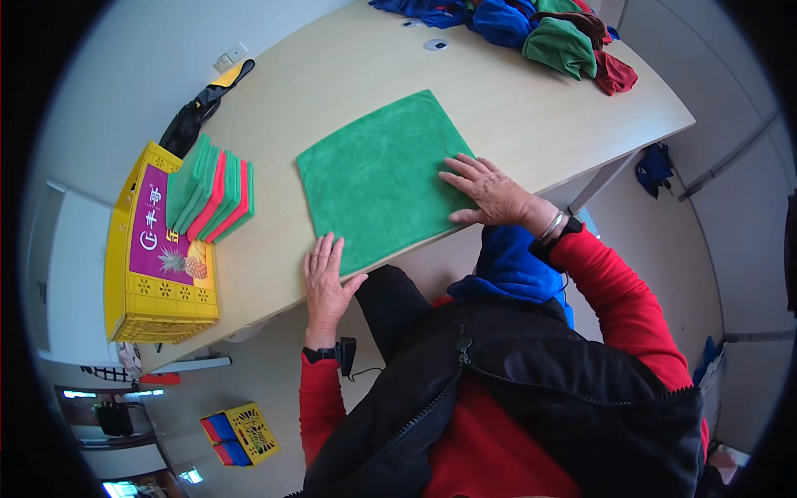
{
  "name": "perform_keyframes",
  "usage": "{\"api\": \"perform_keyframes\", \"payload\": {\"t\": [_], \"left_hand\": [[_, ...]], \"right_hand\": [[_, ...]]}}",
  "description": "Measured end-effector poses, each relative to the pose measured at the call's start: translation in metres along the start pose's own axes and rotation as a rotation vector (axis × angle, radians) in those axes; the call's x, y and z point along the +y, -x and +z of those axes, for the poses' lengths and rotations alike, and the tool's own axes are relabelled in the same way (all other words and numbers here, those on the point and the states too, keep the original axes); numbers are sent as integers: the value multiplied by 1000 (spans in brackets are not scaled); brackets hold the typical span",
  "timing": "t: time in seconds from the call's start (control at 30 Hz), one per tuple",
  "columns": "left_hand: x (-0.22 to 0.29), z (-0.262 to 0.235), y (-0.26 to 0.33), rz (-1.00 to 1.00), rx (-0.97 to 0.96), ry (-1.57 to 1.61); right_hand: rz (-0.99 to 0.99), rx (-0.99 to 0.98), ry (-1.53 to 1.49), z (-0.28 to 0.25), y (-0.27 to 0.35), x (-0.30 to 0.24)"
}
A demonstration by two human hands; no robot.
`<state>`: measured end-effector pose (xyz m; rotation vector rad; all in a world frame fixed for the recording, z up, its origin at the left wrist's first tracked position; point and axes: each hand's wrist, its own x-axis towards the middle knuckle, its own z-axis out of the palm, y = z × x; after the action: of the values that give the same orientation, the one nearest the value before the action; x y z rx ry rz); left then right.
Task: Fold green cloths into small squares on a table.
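A green cloth [382, 170] lies spread flat on the pale wooden table, its near edge along the table's front edge. My left hand [326, 278] rests at its near left corner, fingers stretched out. On the cloth's right side lies my right hand [490, 189], palm down with the fingers spread. Neither hand grips anything. To the left, several folded green and red cloths [217, 192] stand packed side by side against a yellow crate [170, 307] with a purple panel.
Crumpled blue, green and red cloths [560, 46] are heaped at the table's far right. A black and yellow item [199, 112] lies by the wall behind the crate. Blue cloth [515, 270] is on my lap. A smaller yellow crate [251, 433] with folded cloths is on the floor.
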<state>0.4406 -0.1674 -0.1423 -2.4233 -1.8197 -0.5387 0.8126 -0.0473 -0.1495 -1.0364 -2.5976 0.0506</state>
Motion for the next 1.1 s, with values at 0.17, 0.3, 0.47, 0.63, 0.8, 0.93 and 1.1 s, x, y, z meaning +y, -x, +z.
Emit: {"api": "perform_keyframes", "payload": {"t": [0.17,0.3,0.47,0.63,0.8,0.93,1.1], "left_hand": [[-7,5,15,80,86,-28],[-11,9,34,117,185,-22],[-7,-1,44,87,241,119],[-5,-32,37,77,137,248],[-28,-56,12,-313,54,662],[-61,-40,-59,-476,135,860],[-117,37,-124,-515,184,1047]], "right_hand": [[-81,-28,-19,-4,15,-7],[-123,17,-30,-5,29,-14],[-122,129,-68,-11,45,-16],[-86,60,-272,-45,41,-15],[212,-148,-622,-86,-7,4],[364,-64,-844,-65,-73,45],[709,-19,-878,10,-116,98]]}}
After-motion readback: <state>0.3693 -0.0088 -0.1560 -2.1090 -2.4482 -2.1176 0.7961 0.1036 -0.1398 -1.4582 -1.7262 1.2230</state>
